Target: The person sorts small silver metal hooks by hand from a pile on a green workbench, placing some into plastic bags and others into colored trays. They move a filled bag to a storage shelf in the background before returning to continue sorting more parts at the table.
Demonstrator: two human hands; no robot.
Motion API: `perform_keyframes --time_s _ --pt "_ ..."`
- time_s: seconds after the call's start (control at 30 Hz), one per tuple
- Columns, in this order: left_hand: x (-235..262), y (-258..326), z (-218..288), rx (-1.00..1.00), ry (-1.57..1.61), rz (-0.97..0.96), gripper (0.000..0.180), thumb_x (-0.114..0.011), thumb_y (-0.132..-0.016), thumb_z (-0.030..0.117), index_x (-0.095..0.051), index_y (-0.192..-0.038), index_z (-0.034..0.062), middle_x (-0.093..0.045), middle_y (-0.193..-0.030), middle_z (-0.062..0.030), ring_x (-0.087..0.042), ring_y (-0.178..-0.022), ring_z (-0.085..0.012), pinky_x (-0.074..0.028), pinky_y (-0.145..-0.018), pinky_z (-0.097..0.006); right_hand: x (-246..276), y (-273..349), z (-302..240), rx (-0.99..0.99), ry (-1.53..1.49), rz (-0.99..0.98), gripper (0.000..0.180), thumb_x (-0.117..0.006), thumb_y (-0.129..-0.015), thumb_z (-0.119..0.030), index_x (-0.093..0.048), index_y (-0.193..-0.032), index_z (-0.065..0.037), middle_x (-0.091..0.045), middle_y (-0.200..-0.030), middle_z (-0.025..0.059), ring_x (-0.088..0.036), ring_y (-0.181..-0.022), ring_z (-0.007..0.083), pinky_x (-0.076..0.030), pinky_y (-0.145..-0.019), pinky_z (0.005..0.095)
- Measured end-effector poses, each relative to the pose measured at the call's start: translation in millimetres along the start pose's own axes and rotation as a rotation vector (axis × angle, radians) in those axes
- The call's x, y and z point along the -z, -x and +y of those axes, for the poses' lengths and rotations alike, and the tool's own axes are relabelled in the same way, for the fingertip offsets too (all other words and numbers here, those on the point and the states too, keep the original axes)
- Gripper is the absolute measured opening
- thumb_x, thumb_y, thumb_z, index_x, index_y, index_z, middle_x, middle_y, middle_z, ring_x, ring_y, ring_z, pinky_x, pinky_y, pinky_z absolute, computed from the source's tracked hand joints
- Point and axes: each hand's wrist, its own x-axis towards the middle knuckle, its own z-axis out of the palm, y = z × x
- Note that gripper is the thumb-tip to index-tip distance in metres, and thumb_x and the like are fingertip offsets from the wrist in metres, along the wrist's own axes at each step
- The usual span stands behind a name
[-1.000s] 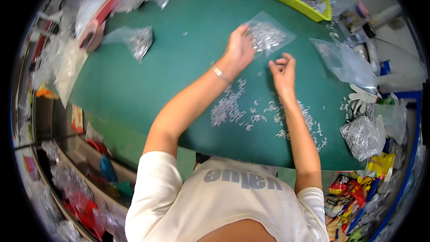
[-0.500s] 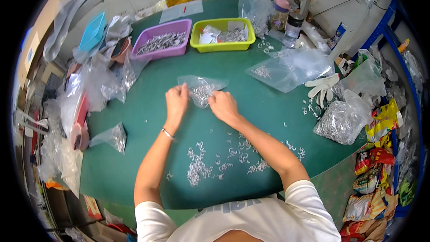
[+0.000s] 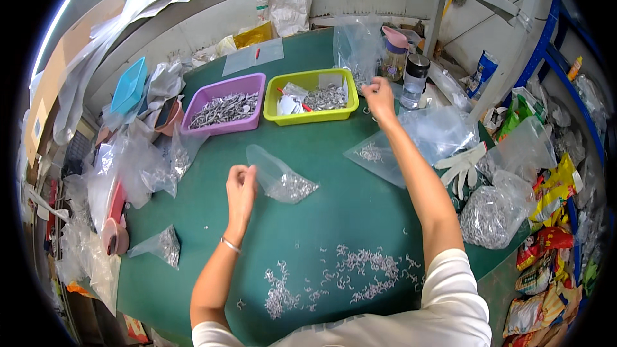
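Observation:
My left hand (image 3: pixel 241 185) is closed in a pinch at the open edge of a clear plastic bag (image 3: pixel 268 166). Small silvery metal pieces (image 3: pixel 294 187) fill the bag's far corner, which rests on the green table. My right hand (image 3: pixel 379 99) is stretched out to the far right, its fingertips pinched together beside a tall clear bag (image 3: pixel 357 45) and just right of the yellow-green basket (image 3: pixel 278 120). What the right fingers hold, if anything, is too small to make out. Loose curved metal pieces (image 3: pixel 369 270) lie scattered on the near part of the table (image 3: pixel 218 283).
A purple basket (image 3: pixel 186 130) of grey metal parts stands left of the yellow-green one. At right are a bottle (image 3: pixel 414 80), flat plastic bags (image 3: pixel 443 130), a white glove (image 3: pixel 464 168) and a full bag of metal pieces (image 3: pixel 491 217). A small filled bag (image 3: pixel 168 246) lies at left.
My right hand has left the small bag and reached far right beside the yellow-green basket. The bag now slants from my left hand toward the right. The view has tilted up.

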Motion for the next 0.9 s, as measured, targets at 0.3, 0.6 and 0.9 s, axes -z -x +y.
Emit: perform_keyframes --time_s 0.3,0.6,0.9 --pt "7 27 -45 0.017 -0.06 0.205 0.055 -0.047 -0.096 0.042 -0.039 -0.138 0.0077 -0.053 -0.105 -0.0001 -0.049 -0.088 -0.0083 -0.039 -0.069 -0.023 -53 -82 36 -0.26 0.195 -0.132 0.031 -0.067 -0.076 -0.021 -0.067 -0.1 -0.001 -0.066 -0.102 0.0219 -0.062 -0.101 0.0354 -0.048 -0.089 0.0432" --pt "-5 -37 -99 -0.428 -0.478 0.023 0.103 -0.079 -0.077 0.03 -0.011 -0.145 -0.006 -0.028 -0.146 -0.0239 -0.038 -0.127 -0.031 -0.036 -0.103 -0.042 174 248 -33 0.743 0.443 -0.493 0.036 -0.072 -0.07 -0.029 -0.066 -0.096 -0.006 -0.056 -0.106 0.0128 -0.05 -0.105 0.0276 -0.033 -0.092 0.052" --pt "-44 -106 -109 -0.312 -0.351 -0.168 0.056 -0.066 -0.088 0.033 -0.056 -0.119 -0.0126 -0.065 -0.11 -0.0199 -0.063 -0.098 -0.0259 -0.049 -0.089 -0.035 269 429 20 0.218 0.378 0.118 0.028 -0.066 -0.082 -0.018 -0.061 -0.106 -0.004 -0.055 -0.113 0.0111 -0.049 -0.113 0.0287 -0.038 -0.093 0.0394"
